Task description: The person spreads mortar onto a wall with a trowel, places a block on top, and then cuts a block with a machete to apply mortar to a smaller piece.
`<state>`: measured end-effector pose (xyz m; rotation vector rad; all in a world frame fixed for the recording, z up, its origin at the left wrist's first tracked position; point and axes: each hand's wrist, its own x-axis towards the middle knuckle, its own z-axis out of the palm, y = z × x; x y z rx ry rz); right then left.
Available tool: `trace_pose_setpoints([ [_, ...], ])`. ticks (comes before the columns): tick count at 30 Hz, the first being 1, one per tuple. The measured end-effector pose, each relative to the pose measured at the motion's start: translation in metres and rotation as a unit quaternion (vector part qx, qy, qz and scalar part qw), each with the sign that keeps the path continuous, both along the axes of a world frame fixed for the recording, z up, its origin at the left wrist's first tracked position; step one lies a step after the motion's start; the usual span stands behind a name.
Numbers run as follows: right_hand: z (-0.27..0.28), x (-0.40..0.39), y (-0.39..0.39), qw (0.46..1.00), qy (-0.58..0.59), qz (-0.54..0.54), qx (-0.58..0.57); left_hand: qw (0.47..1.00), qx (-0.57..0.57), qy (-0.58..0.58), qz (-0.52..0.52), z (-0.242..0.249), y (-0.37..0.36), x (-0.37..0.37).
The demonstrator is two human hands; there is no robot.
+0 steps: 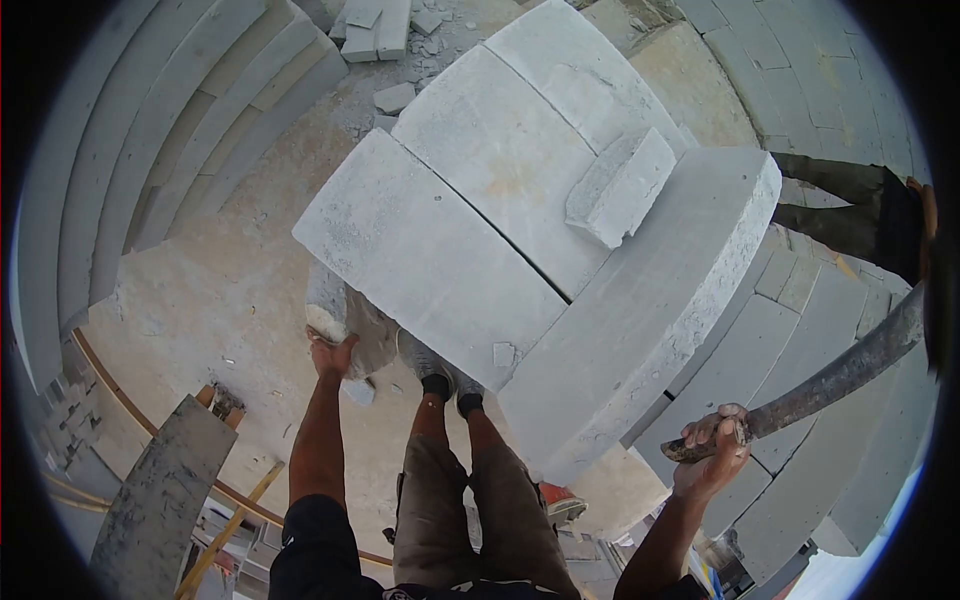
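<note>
My left hand (332,355) is low at the left of my legs, its fingers around the rough end of a pale block piece (325,303). The far end of that piece is hidden under the stacked large blocks (430,250). My right hand (712,455), raised at the right, is closed round the handle of a dusty machete (840,380). Its long, slightly curved blade points up and right. On top of the stack lies a broken block chunk (622,187), with a small fragment (503,354) near the front edge.
Block stacks rise at the left (190,120) and right (790,330). Another person (850,205) stands at the far right. Rubble (395,97) lies behind the stack. A dusty board (165,490) is at lower left; my shoes (425,360) are close to the blocks.
</note>
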<state>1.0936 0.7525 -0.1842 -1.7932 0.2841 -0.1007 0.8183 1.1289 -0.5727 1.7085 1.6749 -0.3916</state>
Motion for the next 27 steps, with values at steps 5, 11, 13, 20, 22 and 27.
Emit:
trace_pose_setpoints([
  [5,0.017,-0.023,-0.014,0.992,0.115,0.028,-0.035,0.979,-0.169,-0.062,0.096,0.108,0.038,-0.03],
  [11,0.032,-0.035,-0.014,0.982,0.178,0.054,-0.023,0.985,-0.146,-0.054,0.077,0.308,0.034,-0.041],
  [13,0.029,-0.036,-0.025,0.988,0.149,0.028,-0.034,0.989,-0.111,-0.036,0.09,0.355,0.027,-0.025],
  [20,0.032,-0.051,-0.012,0.994,0.072,0.07,0.051,0.963,-0.174,-0.201,-0.051,0.451,0.049,0.03],
  [22,0.038,-0.055,0.008,0.98,0.165,0.037,0.106,0.962,-0.161,-0.18,-0.124,0.452,0.057,0.065],
  [27,0.027,-0.106,0.06,0.961,0.211,0.03,0.175,0.886,-0.202,-0.164,-0.384,0.372,0.094,0.184],
])
